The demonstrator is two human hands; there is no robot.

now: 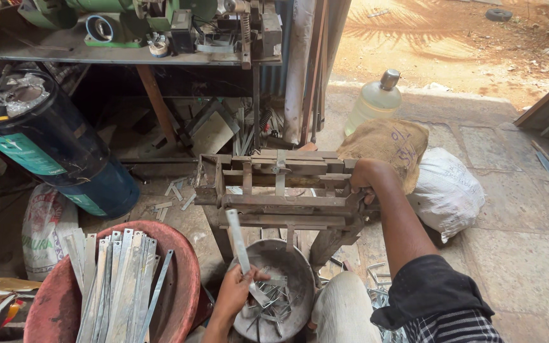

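My left hand grips a long flat metal strip whose upper end reaches up under the rusty metal cutting frame. Below that hand sits a grey metal bowl holding several cut, bent metal pieces. My right hand is closed on the right end of the frame, at what looks like its handle. The frame stands on short legs over the bowl.
A red basin at lower left holds several long metal strips. A dark blue drum lies at left under a cluttered workbench. A burlap sack, white sack and plastic bottle sit right of the frame.
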